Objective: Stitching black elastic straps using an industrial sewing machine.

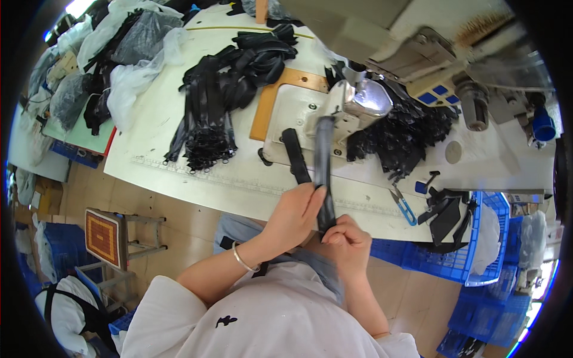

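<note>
My left hand (pixel 296 213) is closed on a long black fabric strip (pixel 323 158), thumb and fingers pressed together. The strip runs up to the metal arm of a sewing machine (pixel 352 113). At its near end, my right hand (pixel 348 241) pinches the strip between thumb and fingers, just past the table edge. A shorter black piece (pixel 294 154) sticks up from beside my left fingers onto the machine's plate; whether it joins the strip I cannot tell. Both hands are over my lap, close to the table's front edge.
Black zipper-like strips (pixel 206 113) are piled left of the machine, with another black heap (pixel 403 128) to its right. Blue-handled snips (pixel 406 207) lie by the front edge. A blue crate (pixel 492 238) stands at right, a stool (pixel 107 237) on the floor at left.
</note>
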`<state>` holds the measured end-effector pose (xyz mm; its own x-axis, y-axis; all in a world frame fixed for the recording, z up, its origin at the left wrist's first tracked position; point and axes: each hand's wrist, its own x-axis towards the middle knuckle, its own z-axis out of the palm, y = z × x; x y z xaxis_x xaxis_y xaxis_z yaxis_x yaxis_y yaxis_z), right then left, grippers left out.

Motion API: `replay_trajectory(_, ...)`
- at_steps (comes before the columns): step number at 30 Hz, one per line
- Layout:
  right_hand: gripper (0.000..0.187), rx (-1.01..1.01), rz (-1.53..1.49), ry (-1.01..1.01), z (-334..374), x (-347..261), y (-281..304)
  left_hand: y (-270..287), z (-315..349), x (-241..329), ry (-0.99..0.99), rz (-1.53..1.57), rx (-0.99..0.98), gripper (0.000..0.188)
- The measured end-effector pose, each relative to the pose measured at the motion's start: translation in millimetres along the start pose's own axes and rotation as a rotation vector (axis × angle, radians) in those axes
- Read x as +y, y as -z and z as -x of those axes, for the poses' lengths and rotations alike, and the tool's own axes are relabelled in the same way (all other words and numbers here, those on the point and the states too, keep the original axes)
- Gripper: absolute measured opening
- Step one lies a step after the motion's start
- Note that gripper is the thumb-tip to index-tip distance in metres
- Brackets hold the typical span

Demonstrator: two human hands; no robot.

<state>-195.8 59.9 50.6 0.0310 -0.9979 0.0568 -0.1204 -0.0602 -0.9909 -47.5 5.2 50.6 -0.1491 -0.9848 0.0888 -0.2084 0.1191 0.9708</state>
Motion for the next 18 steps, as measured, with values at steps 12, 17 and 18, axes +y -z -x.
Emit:
replay_trajectory(12, 0.025, 0.006, 0.169, -0.270, -16, -3, 18, 19, -32, -35, -0.205, -0.629, 0.343, 0.020)
replay_trajectory(17, 0.011, -0.096, 0.020, -0.417, -29, 2, 25, 53, -35, -34, 0.236, 0.203, 0.193, 0.016)
replay_trajectory(18, 0.011, -0.093, 0.015, -0.429, -34, -6, 19, 67, -33, -26, 0.355, 0.374, 0.149, 0.019)
